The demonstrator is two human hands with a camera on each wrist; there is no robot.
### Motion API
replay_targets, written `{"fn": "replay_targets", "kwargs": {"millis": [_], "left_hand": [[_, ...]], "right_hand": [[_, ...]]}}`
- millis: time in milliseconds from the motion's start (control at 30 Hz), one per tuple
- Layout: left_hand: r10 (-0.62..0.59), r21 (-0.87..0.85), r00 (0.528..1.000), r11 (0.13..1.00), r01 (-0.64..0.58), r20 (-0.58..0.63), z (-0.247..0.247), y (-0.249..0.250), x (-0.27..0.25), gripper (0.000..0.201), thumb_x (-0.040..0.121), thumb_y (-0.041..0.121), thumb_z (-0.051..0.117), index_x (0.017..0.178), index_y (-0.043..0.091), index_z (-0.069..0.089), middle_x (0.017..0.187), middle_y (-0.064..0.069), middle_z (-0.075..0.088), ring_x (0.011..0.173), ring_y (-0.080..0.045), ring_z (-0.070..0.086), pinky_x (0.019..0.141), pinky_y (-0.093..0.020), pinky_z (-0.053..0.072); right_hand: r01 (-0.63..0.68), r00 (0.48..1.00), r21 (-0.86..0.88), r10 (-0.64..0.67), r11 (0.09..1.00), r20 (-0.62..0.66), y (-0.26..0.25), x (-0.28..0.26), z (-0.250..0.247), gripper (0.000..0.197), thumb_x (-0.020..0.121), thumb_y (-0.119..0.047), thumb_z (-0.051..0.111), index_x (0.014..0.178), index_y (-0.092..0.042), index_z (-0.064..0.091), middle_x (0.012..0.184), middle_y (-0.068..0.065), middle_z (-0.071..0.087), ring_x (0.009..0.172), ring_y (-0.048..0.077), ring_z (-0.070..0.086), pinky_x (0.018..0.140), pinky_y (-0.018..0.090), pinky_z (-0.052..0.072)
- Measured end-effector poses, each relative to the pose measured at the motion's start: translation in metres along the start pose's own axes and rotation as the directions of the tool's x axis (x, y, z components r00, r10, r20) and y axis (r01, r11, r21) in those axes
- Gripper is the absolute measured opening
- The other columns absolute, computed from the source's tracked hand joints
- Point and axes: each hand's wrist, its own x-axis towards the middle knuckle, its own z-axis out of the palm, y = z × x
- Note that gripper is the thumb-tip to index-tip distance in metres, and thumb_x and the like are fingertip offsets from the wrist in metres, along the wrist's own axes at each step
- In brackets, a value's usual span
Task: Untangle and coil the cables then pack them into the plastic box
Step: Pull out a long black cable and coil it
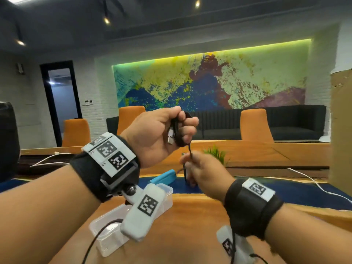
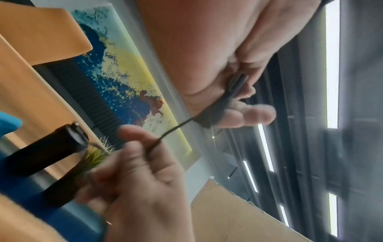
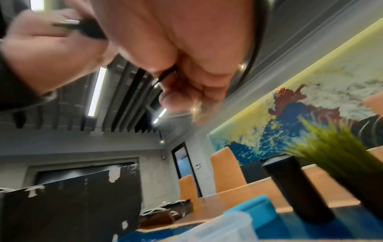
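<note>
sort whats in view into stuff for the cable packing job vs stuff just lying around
For the job:
black cable, gripped by left hand, pinched by right hand
plastic box

Lying about:
blue case
green plant
white cable
cardboard box

Cable ends and box half out of sight

The left hand [image 1: 162, 130] covers most of the black cable [image 1: 178, 130] coil; the right hand [image 1: 205, 176] swallows its tail; the plastic box [image 1: 106, 239], at seven o'clock, sits partly behind the wrist camera; both wrist views are blurred.
</note>
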Motion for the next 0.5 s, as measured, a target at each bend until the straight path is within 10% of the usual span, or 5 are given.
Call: {"fn": "replay_targets", "kwargs": {"millis": [100, 133, 267, 400, 500], "left_hand": [[0.183, 0.321, 0.979, 0.936, -0.145, -0.089, 0.003, -0.010, 0.010, 0.026, 0.107, 0.016, 0.031, 0.090, 0.007, 0.049, 0.118, -0.021, 0.069, 0.104, -0.028, 0.071, 0.090, -0.038, 0.055], [0.252, 0.602, 0.966, 0.780, -0.170, -0.054, 0.000, -0.017, 0.010, 0.025, 0.107, 0.018, 0.032, 0.092, 0.006, 0.048, 0.121, -0.020, 0.067, 0.108, -0.029, 0.069, 0.095, -0.042, 0.054], [0.124, 0.943, 0.966, -0.274, -0.187, 0.228, -0.019, -0.043, 0.014, 0.029, 0.104, 0.037, 0.033, 0.097, 0.013, 0.048, 0.092, -0.005, 0.060, 0.079, -0.024, 0.057, 0.076, -0.041, 0.047], [-0.076, 0.816, 0.972, -0.532, -0.228, 0.223, -0.024, -0.043, 0.015, 0.021, 0.105, 0.027, 0.038, 0.095, 0.013, 0.049, 0.083, 0.003, 0.044, 0.067, -0.015, 0.042, 0.067, -0.030, 0.032], [-0.129, 0.735, 0.982, -0.651, -0.188, 0.136, -0.032, -0.032, 0.018, 0.022, 0.104, 0.032, 0.036, 0.094, 0.015, 0.045, 0.095, -0.005, 0.053, 0.084, -0.026, 0.054, 0.080, -0.038, 0.046]], "right_hand": [[-0.050, 0.979, -0.079, 0.064, 0.996, 0.194, -0.014, -0.021, 0.010, 0.014, 0.100, -0.015, 0.050, 0.110, -0.021, 0.058, 0.075, 0.002, 0.061, 0.062, 0.011, 0.057, 0.060, 0.027, 0.055], [-0.039, 0.972, -0.129, 0.067, 0.991, 0.224, -0.021, -0.024, 0.003, 0.015, 0.099, -0.016, 0.053, 0.111, -0.022, 0.058, 0.076, 0.001, 0.064, 0.061, 0.009, 0.059, 0.058, 0.025, 0.054], [0.180, 0.960, -0.562, -0.021, 0.807, 0.278, -0.037, -0.022, -0.032, 0.012, 0.097, -0.019, 0.054, 0.104, -0.017, 0.063, 0.084, -0.001, 0.063, 0.073, 0.016, 0.060, 0.061, 0.023, 0.050], [0.105, 0.983, -0.875, 0.081, 0.473, 0.162, -0.030, -0.005, -0.048, 0.019, 0.099, -0.025, 0.048, 0.102, -0.020, 0.066, 0.090, 0.001, 0.064, 0.082, 0.023, 0.061, 0.072, 0.034, 0.053], [0.047, 0.986, -0.906, 0.128, 0.420, 0.111, -0.016, 0.005, -0.053, 0.021, 0.101, -0.025, 0.043, 0.103, -0.019, 0.064, 0.091, 0.002, 0.062, 0.083, 0.022, 0.060, 0.074, 0.035, 0.051]]}}
